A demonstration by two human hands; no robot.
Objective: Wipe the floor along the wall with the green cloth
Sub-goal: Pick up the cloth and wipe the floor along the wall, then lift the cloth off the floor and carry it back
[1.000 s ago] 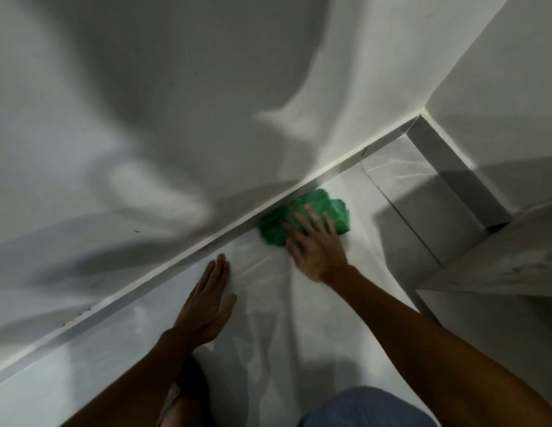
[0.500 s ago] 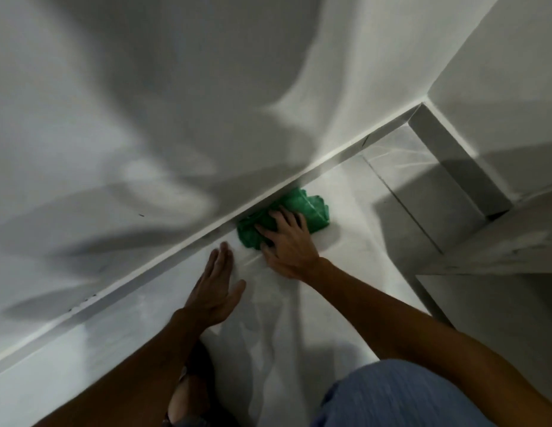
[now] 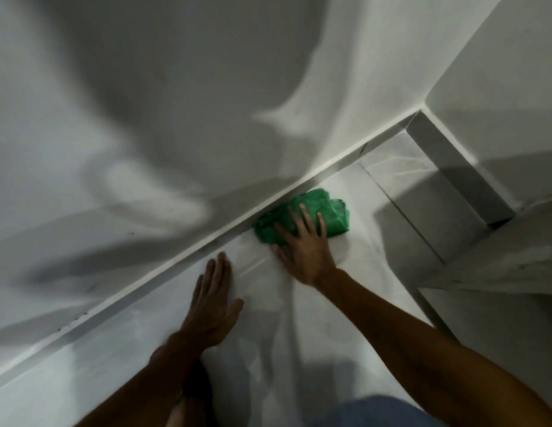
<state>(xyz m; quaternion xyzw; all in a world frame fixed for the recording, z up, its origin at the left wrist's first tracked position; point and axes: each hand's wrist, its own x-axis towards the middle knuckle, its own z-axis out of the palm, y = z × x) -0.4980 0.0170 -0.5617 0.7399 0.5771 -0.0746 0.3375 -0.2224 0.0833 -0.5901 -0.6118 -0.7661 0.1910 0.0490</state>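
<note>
Head view: right hand (image 3: 305,245), fingers spread flat, presses the bunched green cloth (image 3: 324,215) onto the floor (image 3: 299,334) against the wall skirting (image 3: 188,257); left hand (image 3: 211,303) lies open and empty on the floor nearer left, bracing. Keep palm pressure even and the cloth edge tight to the skirting. No readable writing is visible.

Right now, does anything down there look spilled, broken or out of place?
Nothing stands out. The green cloth is bunched against the skirting under the right hand, while the left hand lies flat on the pale floor. No spill or crack shows, only shadows.
</note>
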